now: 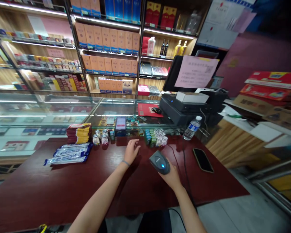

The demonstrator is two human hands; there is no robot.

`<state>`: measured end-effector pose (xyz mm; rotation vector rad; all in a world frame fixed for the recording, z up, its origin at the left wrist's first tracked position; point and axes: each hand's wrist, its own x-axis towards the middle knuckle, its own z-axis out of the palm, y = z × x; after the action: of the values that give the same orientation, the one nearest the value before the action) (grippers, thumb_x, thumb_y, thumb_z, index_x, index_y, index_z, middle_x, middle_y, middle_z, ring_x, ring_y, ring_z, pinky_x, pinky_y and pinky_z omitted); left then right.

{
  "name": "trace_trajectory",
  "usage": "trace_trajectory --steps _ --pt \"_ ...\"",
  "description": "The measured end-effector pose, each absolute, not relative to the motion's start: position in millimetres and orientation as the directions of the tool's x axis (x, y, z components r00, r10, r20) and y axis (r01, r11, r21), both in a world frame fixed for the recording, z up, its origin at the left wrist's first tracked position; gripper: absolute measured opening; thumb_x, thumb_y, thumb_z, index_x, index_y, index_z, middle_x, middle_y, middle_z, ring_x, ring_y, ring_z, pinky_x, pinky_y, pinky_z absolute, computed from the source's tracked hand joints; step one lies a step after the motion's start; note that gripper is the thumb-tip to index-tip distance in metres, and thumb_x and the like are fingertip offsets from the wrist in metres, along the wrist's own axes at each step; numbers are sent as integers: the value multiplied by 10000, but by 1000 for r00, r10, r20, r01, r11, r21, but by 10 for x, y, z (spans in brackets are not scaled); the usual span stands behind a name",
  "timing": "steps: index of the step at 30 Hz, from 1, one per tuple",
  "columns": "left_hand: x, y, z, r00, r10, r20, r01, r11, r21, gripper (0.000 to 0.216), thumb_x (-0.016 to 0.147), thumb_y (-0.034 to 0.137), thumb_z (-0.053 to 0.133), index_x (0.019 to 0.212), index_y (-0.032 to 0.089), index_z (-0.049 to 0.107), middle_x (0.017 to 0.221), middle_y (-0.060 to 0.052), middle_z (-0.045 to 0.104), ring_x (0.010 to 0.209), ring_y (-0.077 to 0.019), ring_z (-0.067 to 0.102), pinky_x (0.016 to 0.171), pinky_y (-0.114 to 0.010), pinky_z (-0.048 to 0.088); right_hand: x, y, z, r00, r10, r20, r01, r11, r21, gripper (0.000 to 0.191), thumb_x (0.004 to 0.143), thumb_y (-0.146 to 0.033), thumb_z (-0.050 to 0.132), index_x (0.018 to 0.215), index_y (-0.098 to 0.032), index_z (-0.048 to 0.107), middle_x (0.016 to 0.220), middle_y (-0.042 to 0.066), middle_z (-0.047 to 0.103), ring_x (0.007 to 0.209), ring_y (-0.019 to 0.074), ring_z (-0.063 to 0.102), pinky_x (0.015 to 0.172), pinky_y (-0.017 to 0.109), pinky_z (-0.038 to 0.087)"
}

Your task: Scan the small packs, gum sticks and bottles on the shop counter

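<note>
Looking down from the head camera, I have the right hand (171,176) wrapped around the grip of a dark grey scanner (160,161), its blue light lit; the fingers underneath are hidden from me. The scanner is right of the middle of the dark red table (70,194), nose toward the far side. My left hand (131,151) holds nothing, fingers loosely parted and reaching toward the far edge; I can't tell whether the palm touches the wood.

Just beyond the scanner, near the far edge, stands a tight cluster of small containers (156,137), green-blue on one side and whitish on the other; little jars, perhaps, but they are too small to be sure. A second group of containers (104,137) sits left of my left hand, with a lit display (121,124) between the groups.

Blue-and-white packets (69,153) lie toward the left edge, in front of a red-and-yellow stack (79,133). A broad stretch of tabletop runs from my left forearm to that edge. On the right I have less room: a cable (186,171) runs beside the right hand, a phone (203,160) lies near the slanting right edge, and a water bottle (192,128) stands in the far corner.
</note>
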<state>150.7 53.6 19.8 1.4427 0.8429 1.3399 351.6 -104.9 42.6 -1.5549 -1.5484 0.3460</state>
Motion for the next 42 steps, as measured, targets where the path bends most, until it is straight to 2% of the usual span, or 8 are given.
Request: trace_trajectory --steps 4,11,16,20,26,32,36,42 --pt "1823 566 123 191 933 304 -150 -279 949 418 732 110 739 1118 265 697 1086 -81 580 1007 -238 548 1046 -406 403 3647 -1113 476 209 907 365 656 147 -741 303 717 -277 623 1015 -229 596 807 40 750 749 220 740 675 274 564" --pt "2151 819 -10 269 854 446 95 -484 870 575 802 101 643 1339 297 587 1153 -82 512 1113 -231 530 1084 -403 379 3726 -1174 512 210 906 367 661 145 -737 325 711 -240 630 1034 -231 590 828 47 757 733 212 741 644 250 554" --pt "2229 924 -101 284 811 511 281 -580 765 489 827 82 603 1289 242 609 1174 -92 511 1118 -224 549 1052 -406 428 3734 -1188 503 194 910 367 657 157 -737 325 718 -227 636 1039 -227 587 811 31 751 699 193 732 614 223 533" --pt "2228 911 -131 277 782 558 283 -621 731 359 861 122 591 1199 237 628 1158 -88 598 1113 -225 580 1012 -395 462 3729 -1184 489 198 913 355 650 149 -745 305 722 -248 633 1021 -226 578 819 38 750 713 200 731 632 232 528" --pt "2058 855 -120 171 867 469 145 -492 858 249 843 206 648 1091 222 659 1098 -79 682 1038 -224 632 965 -386 475 3724 -1174 443 210 911 354 667 132 -733 309 714 -259 626 1019 -234 582 810 45 750 742 225 735 650 256 531" --pt "1378 721 -26 129 981 143 -245 -108 964 419 760 381 770 1122 198 670 1075 -79 690 917 -196 665 841 -338 526 3588 -1125 425 230 897 377 675 132 -726 319 732 -296 621 1040 -236 568 764 22 740 681 214 724 624 255 519" --pt "778 603 50 199 980 -29 -503 128 855 499 771 355 786 1224 218 630 1087 -72 686 936 -187 667 775 -306 552 3375 -1057 445 180 910 373 672 163 -722 314 740 -281 618 1046 -236 561 764 16 739 688 211 729 599 237 502" --pt "178 516 80 209 973 -97 -729 221 648 379 844 265 723 1209 238 622 1202 -68 669 806 -122 666 616 -223 543 2973 -930 415 -32 933 358 635 296 -714 395 754 -245 627 1136 -226 527 799 7 733 681 193 722 598 221 492"
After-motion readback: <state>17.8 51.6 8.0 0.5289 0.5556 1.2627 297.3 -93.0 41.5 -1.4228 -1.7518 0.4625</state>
